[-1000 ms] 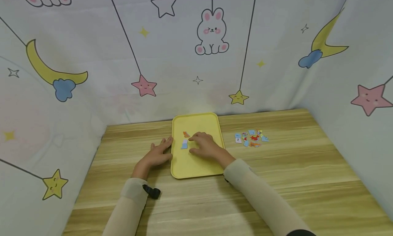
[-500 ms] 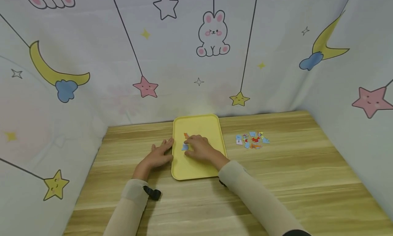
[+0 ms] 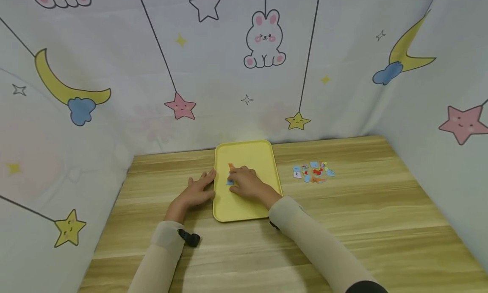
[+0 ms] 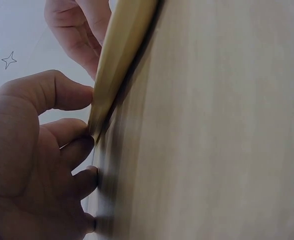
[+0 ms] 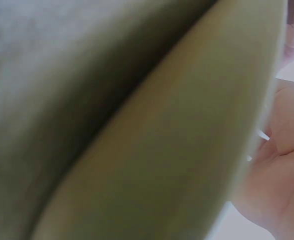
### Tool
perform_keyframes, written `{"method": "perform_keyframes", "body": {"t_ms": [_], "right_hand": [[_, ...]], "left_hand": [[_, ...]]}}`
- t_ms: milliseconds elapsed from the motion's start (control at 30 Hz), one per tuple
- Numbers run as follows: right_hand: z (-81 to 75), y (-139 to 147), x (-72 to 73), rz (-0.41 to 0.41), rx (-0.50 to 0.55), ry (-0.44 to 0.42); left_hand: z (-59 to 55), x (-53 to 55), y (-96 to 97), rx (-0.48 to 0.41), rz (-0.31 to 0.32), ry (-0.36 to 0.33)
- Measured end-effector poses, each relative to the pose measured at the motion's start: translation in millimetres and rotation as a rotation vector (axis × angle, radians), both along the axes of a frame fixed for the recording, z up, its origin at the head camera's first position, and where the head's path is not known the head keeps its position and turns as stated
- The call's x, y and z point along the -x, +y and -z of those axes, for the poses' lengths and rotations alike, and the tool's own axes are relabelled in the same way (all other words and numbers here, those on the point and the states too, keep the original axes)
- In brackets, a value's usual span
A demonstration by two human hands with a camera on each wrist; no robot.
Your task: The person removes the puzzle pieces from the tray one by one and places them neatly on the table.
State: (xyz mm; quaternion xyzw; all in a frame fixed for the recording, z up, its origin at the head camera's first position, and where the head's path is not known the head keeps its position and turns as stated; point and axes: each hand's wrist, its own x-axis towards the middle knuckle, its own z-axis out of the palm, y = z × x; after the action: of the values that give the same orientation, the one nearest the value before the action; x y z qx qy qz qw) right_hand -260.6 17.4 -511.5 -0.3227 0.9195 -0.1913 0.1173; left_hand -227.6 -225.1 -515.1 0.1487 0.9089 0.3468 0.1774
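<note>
A yellow tray [image 3: 248, 212] lies on the wooden table. Beside its left rim rests my left hand [image 3: 193, 194], fingers spread and fingertips right at the edge; the left wrist view has its thumb and fingers [image 4: 69, 95] at the tray's side. My right hand [image 3: 248, 182] is over the tray, its loosely bent fingers touching a light blue flat printed piece [image 3: 229, 183] and covering most of it. An orange flat piece [image 3: 230, 166] shows just above those fingertips. In the right wrist view the tray's side hides the right fingertips, leaving the palm [image 5: 286, 160] visible.
Right of the tray, several small flat pieces lie loose on the table [image 3: 362, 208], among them a red one [image 3: 317, 171], an orange one [image 3: 317, 180] and a blue one [image 3: 314, 164]. A white curtain [image 3: 228, 72] printed with cartoons stands behind the table.
My right hand has shifted left across the tray onto the light blue piece, now mostly covered. The left hand has stayed at the rim. The loose pieces lie as before.
</note>
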Motion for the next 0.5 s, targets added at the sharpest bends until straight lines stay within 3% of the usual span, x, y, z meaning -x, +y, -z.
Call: {"method": "perform_keyframes", "body": {"t_ms": [500], "right_hand": [[-0.8,-4.9,-0.6,0.012,0.038,0.002]], "left_hand": [[0.1,0.7,-0.5,0.000,0.002,-0.005]]}}
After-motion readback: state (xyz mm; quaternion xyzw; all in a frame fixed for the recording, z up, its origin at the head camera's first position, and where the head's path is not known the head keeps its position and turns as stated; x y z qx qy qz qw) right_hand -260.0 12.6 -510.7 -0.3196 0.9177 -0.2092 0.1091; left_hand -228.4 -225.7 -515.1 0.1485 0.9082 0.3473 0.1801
